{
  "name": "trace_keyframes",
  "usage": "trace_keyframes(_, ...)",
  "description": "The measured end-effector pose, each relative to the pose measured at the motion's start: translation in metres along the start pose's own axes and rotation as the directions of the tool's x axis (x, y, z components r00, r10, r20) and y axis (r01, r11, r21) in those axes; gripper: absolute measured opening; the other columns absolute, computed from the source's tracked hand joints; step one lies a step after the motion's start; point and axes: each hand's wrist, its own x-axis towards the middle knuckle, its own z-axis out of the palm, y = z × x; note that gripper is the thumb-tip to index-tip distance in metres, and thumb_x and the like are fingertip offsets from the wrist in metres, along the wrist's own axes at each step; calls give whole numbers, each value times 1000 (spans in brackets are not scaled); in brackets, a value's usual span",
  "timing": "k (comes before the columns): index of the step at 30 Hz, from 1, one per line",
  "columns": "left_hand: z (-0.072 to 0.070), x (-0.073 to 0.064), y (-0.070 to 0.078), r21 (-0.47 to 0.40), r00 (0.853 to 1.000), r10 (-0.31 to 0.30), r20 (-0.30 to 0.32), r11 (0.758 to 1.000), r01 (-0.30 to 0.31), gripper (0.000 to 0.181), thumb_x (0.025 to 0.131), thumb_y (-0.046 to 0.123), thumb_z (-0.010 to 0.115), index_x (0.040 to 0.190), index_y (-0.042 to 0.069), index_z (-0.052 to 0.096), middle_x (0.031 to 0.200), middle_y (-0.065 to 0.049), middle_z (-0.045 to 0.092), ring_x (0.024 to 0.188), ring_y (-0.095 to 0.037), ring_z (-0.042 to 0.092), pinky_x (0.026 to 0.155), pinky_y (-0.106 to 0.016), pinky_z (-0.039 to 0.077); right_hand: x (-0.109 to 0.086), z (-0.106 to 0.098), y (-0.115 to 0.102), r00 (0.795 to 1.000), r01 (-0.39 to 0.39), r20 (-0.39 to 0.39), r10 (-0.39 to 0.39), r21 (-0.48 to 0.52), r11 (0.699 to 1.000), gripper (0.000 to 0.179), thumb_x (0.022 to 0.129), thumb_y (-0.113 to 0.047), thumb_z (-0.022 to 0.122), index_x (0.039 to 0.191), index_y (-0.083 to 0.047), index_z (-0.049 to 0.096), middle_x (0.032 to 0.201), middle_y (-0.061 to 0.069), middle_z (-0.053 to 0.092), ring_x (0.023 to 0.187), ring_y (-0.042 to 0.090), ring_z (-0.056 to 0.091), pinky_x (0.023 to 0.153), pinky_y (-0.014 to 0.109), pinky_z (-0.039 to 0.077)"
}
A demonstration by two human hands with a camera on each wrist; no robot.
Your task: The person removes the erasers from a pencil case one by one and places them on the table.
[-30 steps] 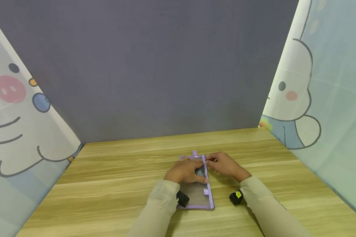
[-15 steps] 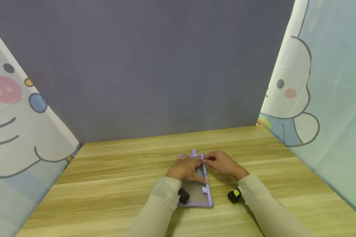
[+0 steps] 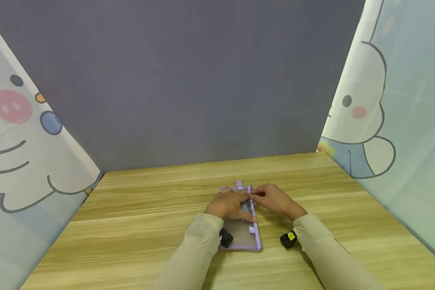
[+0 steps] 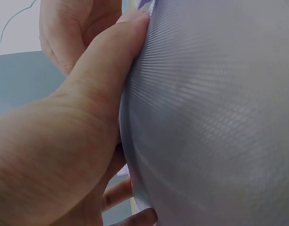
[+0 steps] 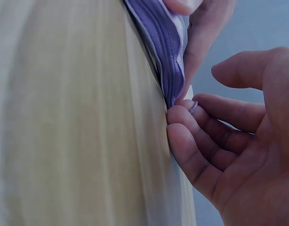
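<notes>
A lilac-edged mesh zipper pouch [image 3: 239, 237] lies on the wooden table, its zipper edge on the right side. Across its upper part my left hand [image 3: 226, 204] rests with fingers and thumb spread, the thumb at the zipper edge. In the left wrist view the thumb [image 4: 106, 61] lies along the border of the stretched mesh [image 4: 205, 117]. My right hand [image 3: 273, 199] is at the pouch's upper right corner. Seen from the right wrist, its fingers [image 5: 186, 150] curl at the end of the zipper [image 5: 165, 47], with a small lilac bit between them. The zipper slider is hard to make out.
The wood-grained table [image 3: 148, 225] extends around the pouch. Behind it stands a dark grey panel [image 3: 203, 80]. Cartoon-printed sheets hang at the left [image 3: 18, 161] and right [image 3: 402, 121]. A small black wrist camera [image 3: 288, 239] sits at the right cuff.
My right fingers have moved slightly left, onto the pouch's zipper edge. The left hand stays spread on the pouch, and the head view has shifted a little.
</notes>
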Motion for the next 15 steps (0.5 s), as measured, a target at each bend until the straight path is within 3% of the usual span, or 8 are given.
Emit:
trace_keyframes(8, -1, 2, 1, 14, 999, 40, -15, 999, -40, 92, 76, 76, 67, 155, 37, 38, 158, 15, 36, 144, -31, 30, 110, -53, 35, -5, -3, 0, 1000, 2, -6, -2, -27, 1000, 30, 98, -22, 63, 118, -1, 73, 108, 6, 73, 91, 12, 65, 81, 37, 55)
trace_keyframes(15, -1, -1, 0, -2, 998, 55, 4, 998, -55, 94, 76, 75, 69, 155, 37, 38, 159, 15, 34, 147, -31, 25, 114, -53, 30, -6, 0, -1, 1000, 5, 1, -5, -29, 1000, 30, 99, -22, 62, 118, -2, 72, 113, 7, 72, 102, 20, 66, 89, 42, 53)
